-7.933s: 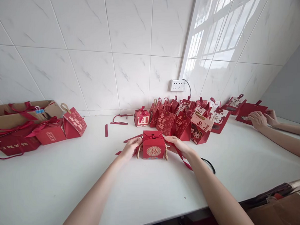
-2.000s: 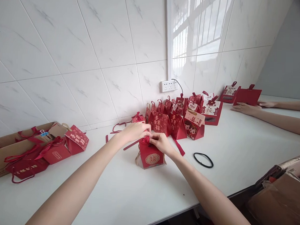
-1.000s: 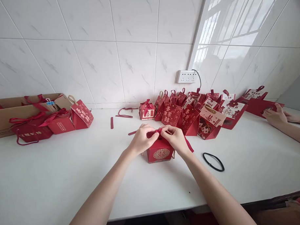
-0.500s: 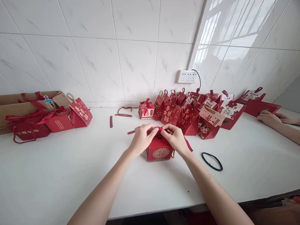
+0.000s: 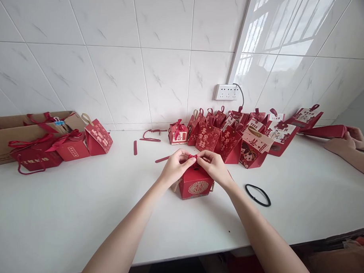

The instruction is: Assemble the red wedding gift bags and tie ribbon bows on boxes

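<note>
A red box (image 5: 197, 185) with a round gold emblem stands on the white table in front of me, with cord handles at its sides. Above its top, my left hand (image 5: 177, 165) pinches a red ribbon (image 5: 193, 157) from the left. My right hand (image 5: 212, 166) grips the same ribbon from the right, its fingertips close to those of the left. The fingers partly hide the ribbon and the top of the box.
Red gift boxes (image 5: 208, 137) line the wall at centre right. More boxes (image 5: 72, 146) and a cardboard carton (image 5: 2, 146) stand left. Red strips (image 5: 135, 147) and a black loop (image 5: 258, 195) lie nearby. Another person's hands (image 5: 345, 142) hold a red box (image 5: 324, 131) at right.
The box has shifted slightly right and towards me. My hands still pinch the ribbon, with less of its loose end showing at right. The other person's hands moved right, tilting their red box flatter.
</note>
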`<action>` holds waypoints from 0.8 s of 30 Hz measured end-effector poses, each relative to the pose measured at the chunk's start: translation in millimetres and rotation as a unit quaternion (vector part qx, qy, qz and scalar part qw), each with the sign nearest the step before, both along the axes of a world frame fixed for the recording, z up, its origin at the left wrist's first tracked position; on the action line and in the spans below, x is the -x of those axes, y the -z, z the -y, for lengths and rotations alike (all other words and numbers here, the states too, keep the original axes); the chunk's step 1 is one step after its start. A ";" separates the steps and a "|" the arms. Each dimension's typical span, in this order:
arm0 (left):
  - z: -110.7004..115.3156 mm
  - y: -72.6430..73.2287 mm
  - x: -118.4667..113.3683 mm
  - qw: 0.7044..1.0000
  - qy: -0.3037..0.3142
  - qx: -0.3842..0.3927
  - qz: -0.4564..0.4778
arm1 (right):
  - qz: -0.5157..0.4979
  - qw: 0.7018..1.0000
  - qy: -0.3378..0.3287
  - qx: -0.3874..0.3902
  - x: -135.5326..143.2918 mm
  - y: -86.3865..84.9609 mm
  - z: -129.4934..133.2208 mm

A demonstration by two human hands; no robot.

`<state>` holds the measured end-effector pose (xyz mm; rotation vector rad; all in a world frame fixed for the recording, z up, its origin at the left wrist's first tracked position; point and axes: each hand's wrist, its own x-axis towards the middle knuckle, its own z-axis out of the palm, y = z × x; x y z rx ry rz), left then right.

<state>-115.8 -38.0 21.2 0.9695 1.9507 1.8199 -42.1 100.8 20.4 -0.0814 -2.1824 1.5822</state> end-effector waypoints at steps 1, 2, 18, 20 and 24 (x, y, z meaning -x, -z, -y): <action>0.3 0.1 0.3 1.000 0.003 -0.002 -0.002 | 0.001 1.000 -0.004 -0.003 0.0 0.0 -0.3; 0.6 0.1 0.5 1.000 0.004 -0.003 -0.005 | 0.002 1.000 -0.008 -0.005 -0.1 -0.2 -0.7; 2.3 -1.5 2.6 0.994 0.018 -0.029 0.099 | -0.076 0.988 -0.011 -0.137 -9.0 -1.5 -11.7; 2.1 -1.7 2.2 0.994 0.020 -0.032 0.102 | -0.060 0.984 -0.019 -0.169 -10.8 -2.6 -13.5; 1.8 -1.9 1.4 0.994 0.024 -0.025 0.103 | -0.062 0.983 -0.008 -0.175 -10.2 -2.1 -16.0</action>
